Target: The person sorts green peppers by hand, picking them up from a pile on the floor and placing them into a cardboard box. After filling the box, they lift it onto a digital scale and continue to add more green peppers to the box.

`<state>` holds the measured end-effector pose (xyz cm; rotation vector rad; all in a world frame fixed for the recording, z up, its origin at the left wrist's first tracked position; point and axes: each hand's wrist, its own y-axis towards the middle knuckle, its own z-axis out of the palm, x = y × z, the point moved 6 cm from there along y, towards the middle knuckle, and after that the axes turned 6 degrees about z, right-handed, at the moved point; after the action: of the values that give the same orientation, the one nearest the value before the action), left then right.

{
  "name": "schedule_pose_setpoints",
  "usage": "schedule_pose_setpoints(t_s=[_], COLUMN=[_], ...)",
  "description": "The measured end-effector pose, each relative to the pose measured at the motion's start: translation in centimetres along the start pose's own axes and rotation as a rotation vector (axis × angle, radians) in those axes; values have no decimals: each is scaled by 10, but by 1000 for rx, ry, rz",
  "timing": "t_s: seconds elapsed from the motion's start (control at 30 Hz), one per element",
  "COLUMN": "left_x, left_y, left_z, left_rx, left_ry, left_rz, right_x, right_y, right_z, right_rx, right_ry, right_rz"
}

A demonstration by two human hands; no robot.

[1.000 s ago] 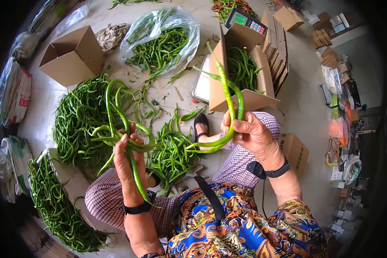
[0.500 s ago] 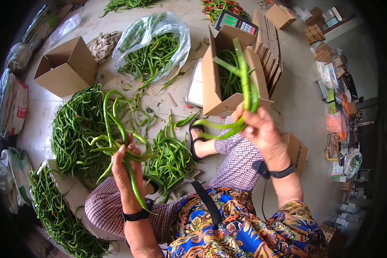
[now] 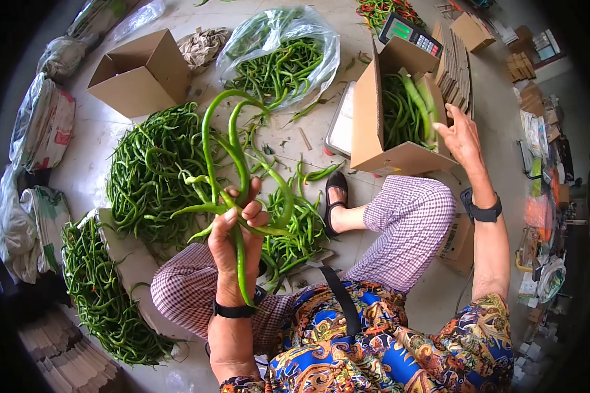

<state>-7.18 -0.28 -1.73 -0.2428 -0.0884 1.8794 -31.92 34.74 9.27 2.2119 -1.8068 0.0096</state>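
Observation:
My left hand (image 3: 236,226) is closed around several long green chili peppers (image 3: 240,171), which stick out above and below the fist. On the right, my right hand (image 3: 463,136) is open beside the cardboard box (image 3: 367,121), its fingers apart at the box's right flap and nothing in them. Long green peppers (image 3: 409,108) lie inside that box, some leaning against its right wall. The box stands on a white scale (image 3: 340,134). Below my left hand, a smaller pile of peppers (image 3: 296,236) lies on the floor between my legs.
A large pepper heap (image 3: 151,177) and a full pepper crate (image 3: 101,295) are on the left. Behind stand another cardboard box (image 3: 141,75) and a plastic bag of peppers (image 3: 278,69). The scale's display (image 3: 409,34) and stacked flat cardboard (image 3: 453,69) are beyond the box.
My right hand has let go of its peppers, which now lie in the box, and sits at the box's right side. My left hand still grips its bunch. The view has shifted.

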Motion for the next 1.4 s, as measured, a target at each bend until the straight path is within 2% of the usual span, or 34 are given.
schedule_pose_setpoints(t_s=[0.1,0.2,0.27,0.3,0.33,0.37,0.4,0.5,0.6,0.67,0.7,0.87,0.93,0.97,1.0,1.07,1.1,1.13,1.2,1.23,1.4], left_x=[2,6,9,11,13,13,14,16,13,14,14,8,2,-5,-10,-19,-24,-27,-31,-30,-20], left_y=[-2,-3,-4,-3,-4,-5,-7,-10,-13,-14,-13,-12,-8,-5,-4,-2,0,2,3,4,4], left_z=[4,0,0,-1,-2,0,2,3,1,0,-2,-1,-2,-3,-6,-10,-10,-15,-21,-21,-23], left_rx=[-9,-14,-23,-7,7,4,-33,-52,-33,-66,-62,-116,-143,-101,-102,-130,-144,-164,-155,-101,-64], left_ry=[29,26,56,51,46,46,56,86,109,122,118,128,119,47,43,42,57,41,79,49,10], left_rz=[-9,-31,-52,-61,-71,-69,-71,-61,-57,-70,-53,3,82,106,113,161,182,195,202,197,117], right_x=[51,114,174,186,201,214,225,240,245,248,250,242,229,222,215,201,196,188,171,166,146], right_y=[-23,-68,-108,-123,-136,-147,-155,-166,-174,-171,-173,-182,-184,-188,-192,-196,-193,-192,-186,-183,-171], right_z=[-2,11,9,23,23,27,28,39,54,49,47,68,79,81,84,84,77,76,67,60,44], right_rx=[82,330,418,502,490,574,486,485,561,612,677,589,1056,1091,1093,1093,1182,1184,1203,1179,1071], right_ry=[156,508,528,649,661,748,811,749,756,863,778,622,763,842,837,1044,1021,1128,1270,1351,1587], right_rz=[-27,-82,-540,-482,-532,-527,-583,-545,-507,-498,-510,-595,-187,-143,-145,-89,-30,0,178,273,348])
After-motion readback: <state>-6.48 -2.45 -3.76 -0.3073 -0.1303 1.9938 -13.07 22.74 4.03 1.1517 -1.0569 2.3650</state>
